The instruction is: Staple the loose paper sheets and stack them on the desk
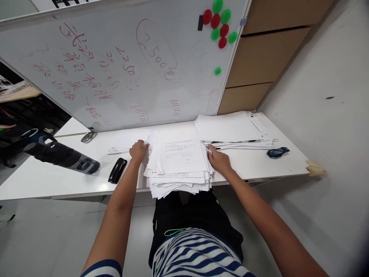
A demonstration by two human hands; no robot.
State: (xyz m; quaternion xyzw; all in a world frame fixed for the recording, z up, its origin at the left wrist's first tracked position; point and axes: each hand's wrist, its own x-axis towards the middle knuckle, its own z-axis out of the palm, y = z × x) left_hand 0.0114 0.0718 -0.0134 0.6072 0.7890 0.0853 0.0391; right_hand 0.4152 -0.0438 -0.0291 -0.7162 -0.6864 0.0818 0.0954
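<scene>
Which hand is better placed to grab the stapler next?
Left, likely: the left hand is closer to the stapler; the right hand is across the paper stack.

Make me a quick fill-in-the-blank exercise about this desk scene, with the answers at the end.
The right hand is at the ____ edge of the middle paper stack. The handwriting on the whiteboard is coloured ____. The round magnets are red and ____. The dark bottle is to the ____ of the left hand.

Missing words: right; red; green; left.
</scene>
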